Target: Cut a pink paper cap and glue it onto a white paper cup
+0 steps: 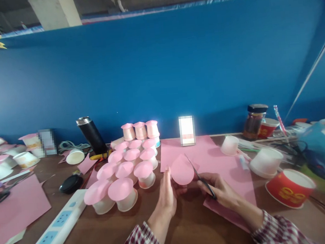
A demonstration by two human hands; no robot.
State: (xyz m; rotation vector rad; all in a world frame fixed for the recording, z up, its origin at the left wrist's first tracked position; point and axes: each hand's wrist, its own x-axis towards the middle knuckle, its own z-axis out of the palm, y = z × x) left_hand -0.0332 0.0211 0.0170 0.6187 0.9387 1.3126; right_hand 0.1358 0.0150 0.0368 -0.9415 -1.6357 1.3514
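Scissors [202, 179], pink paper [182, 171], red cup [280, 189], perhaps reading "66"

Left hand [167, 195] holding pink paper disc [182, 170], right hand [218, 187] on scissors [205, 183], blade beside disc's right edge. Pink-topped cups [124, 169] grouped left, 3 at back raised. Red tub [290, 189] front right.

Both sleeves [141, 243] are checked (maroon and white).
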